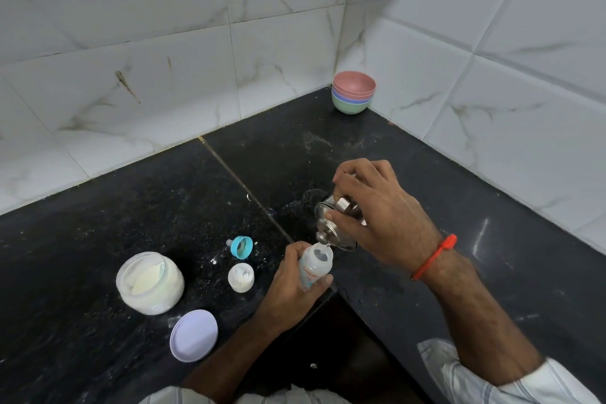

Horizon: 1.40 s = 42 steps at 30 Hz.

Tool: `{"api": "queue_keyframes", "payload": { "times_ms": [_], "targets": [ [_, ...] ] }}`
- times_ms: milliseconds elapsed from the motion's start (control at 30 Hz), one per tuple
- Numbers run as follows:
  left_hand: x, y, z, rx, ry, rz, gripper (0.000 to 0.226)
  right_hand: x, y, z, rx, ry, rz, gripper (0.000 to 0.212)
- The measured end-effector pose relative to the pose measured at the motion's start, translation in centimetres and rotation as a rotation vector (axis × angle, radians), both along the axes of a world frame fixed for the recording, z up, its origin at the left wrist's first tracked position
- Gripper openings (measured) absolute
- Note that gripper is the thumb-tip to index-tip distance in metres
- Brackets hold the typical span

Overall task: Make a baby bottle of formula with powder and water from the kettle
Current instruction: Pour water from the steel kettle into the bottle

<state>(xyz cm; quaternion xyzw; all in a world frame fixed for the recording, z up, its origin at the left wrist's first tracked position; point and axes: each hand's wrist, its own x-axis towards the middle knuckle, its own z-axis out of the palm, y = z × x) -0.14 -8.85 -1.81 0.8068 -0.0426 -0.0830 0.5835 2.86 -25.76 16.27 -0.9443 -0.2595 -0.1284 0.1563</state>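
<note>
My left hand [288,285] grips a small clear baby bottle [314,267], open at the top and tilted toward the right. My right hand [370,210] holds a small steel kettle [331,229] tipped over the bottle's mouth, and a thin stream of water runs into the bottle. An open jar of white formula powder [150,282] stands on the black counter at the left. The bottle's blue ring with its teat [241,246] lies near the middle, and the bottle's clear cap [241,277] stands just below it.
The jar's pale purple lid [193,335] lies near the counter's front edge. A stack of coloured bowls [353,92] sits in the far corner against the tiled walls. Spilled powder dusts the black counter [98,239]. A dark cabinet front [328,354] is below the counter's inner corner.
</note>
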Motion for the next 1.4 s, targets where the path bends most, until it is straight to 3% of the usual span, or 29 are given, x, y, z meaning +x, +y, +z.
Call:
{"api": "queue_keyframes", "payload": {
  "times_ms": [1400],
  "targets": [
    [-0.6, 0.4, -1.3, -0.013, 0.03, -0.019, 0.051, -1.2, 0.0, 2.5, -0.026, -0.089, -0.009, 0.024]
  ]
}}
